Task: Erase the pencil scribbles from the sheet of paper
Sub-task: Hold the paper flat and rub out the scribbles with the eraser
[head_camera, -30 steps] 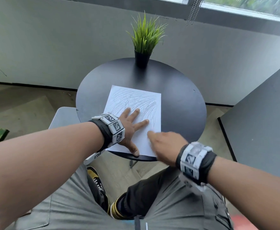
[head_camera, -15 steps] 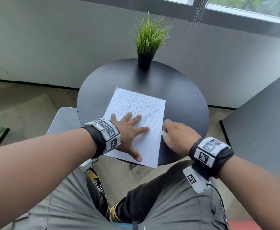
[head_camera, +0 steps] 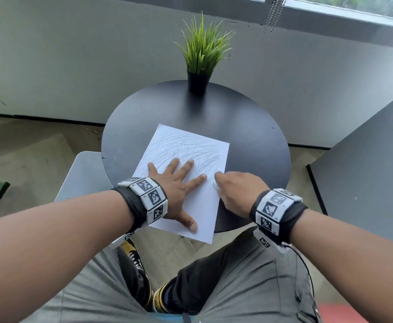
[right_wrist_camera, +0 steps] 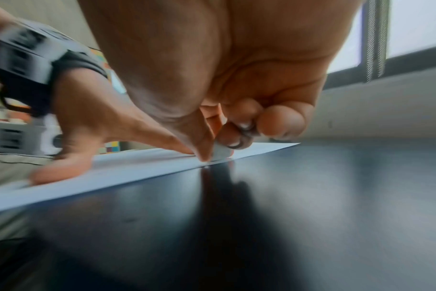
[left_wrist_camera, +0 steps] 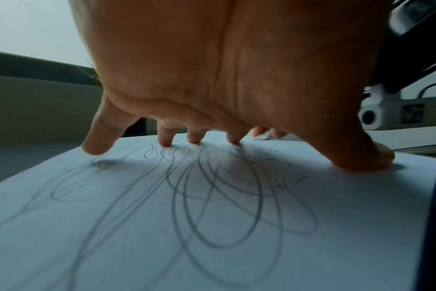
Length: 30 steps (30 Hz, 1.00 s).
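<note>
Erasing under way: left hand [head_camera: 174,190] splayed flat, pinning sheet [head_camera: 202,206]; right hand [head_camera: 235,192] pinching apparently white eraser [right_wrist_camera: 220,152] at sheet's right edge; next, rub across scribbles [head_camera: 186,148], mostly intact

The white sheet of paper [head_camera: 199,201] under my palm looks matt and smooth, its grey pencil scribbles [left_wrist_camera: 212,196] faintly shiny. The round black table top [right_wrist_camera: 311,196] beside it is smooth with a soft sheen, mirroring my fingers. My grey cloth trousers [head_camera: 249,287] look matt and woven.

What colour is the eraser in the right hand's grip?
White, or very pale; the eraser shows best in the right wrist view.
</note>
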Each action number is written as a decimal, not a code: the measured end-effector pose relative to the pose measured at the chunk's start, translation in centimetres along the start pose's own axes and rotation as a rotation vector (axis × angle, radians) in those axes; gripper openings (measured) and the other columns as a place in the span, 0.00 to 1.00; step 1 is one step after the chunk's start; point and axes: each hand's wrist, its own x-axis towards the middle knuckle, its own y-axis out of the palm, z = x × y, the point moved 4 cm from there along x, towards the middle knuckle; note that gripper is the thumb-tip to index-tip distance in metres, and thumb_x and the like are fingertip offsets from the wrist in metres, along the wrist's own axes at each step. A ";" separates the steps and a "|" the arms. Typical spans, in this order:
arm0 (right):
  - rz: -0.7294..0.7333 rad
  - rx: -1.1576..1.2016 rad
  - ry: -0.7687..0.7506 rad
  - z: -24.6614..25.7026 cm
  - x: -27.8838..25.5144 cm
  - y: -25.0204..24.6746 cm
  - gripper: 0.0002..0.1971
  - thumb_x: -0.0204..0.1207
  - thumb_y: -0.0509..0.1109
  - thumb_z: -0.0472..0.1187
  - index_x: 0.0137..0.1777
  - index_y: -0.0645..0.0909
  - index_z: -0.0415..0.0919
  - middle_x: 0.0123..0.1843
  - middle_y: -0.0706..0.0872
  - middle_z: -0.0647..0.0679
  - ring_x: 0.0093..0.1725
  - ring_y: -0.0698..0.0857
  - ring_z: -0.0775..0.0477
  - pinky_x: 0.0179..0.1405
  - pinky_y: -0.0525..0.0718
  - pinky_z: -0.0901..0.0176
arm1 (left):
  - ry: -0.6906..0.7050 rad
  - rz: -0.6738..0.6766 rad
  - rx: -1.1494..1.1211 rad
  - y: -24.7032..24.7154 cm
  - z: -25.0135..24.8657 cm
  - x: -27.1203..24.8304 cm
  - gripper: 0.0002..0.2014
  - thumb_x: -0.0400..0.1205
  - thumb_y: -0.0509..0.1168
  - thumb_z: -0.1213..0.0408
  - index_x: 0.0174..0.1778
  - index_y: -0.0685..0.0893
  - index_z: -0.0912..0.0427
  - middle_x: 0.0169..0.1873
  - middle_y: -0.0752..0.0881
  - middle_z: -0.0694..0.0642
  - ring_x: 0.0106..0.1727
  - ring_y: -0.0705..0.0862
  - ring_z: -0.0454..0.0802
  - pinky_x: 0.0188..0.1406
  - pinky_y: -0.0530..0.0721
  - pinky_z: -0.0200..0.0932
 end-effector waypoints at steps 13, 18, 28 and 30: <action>0.140 -0.047 -0.283 4.1 -2.1 1.2 0.07 0.78 0.61 0.39 0.55 0.70 0.45 0.48 0.80 0.47 0.46 0.84 0.38 0.37 0.81 0.47 | -0.022 0.051 -0.017 0.5 0.0 -0.3 0.67 0.56 0.60 0.12 0.81 0.26 0.31 0.83 0.22 0.48 0.85 0.27 0.64 0.68 0.51 0.93; 0.038 0.008 -0.042 0.1 0.9 -0.3 0.04 0.84 0.55 0.47 0.51 0.65 0.48 0.48 0.81 0.48 0.50 0.84 0.35 0.43 0.82 0.47 | -0.014 0.053 -0.026 0.5 0.0 -0.1 0.66 0.57 0.60 0.12 0.81 0.25 0.31 0.83 0.21 0.48 0.85 0.27 0.64 0.68 0.51 0.92; 0.028 -0.021 -0.014 -0.9 1.8 -0.8 0.06 0.85 0.55 0.48 0.49 0.65 0.47 0.53 0.83 0.47 0.53 0.85 0.36 0.43 0.78 0.50 | -0.015 0.043 -0.034 0.7 0.0 0.1 0.66 0.57 0.60 0.12 0.80 0.24 0.31 0.82 0.20 0.48 0.85 0.27 0.64 0.67 0.49 0.93; -0.010 -0.008 -0.061 -0.6 1.7 -0.5 0.06 0.84 0.55 0.47 0.51 0.67 0.46 0.52 0.83 0.46 0.52 0.85 0.35 0.44 0.81 0.48 | -0.014 0.039 -0.037 0.7 0.0 0.0 0.67 0.57 0.60 0.12 0.81 0.25 0.32 0.82 0.21 0.47 0.85 0.27 0.64 0.67 0.48 0.93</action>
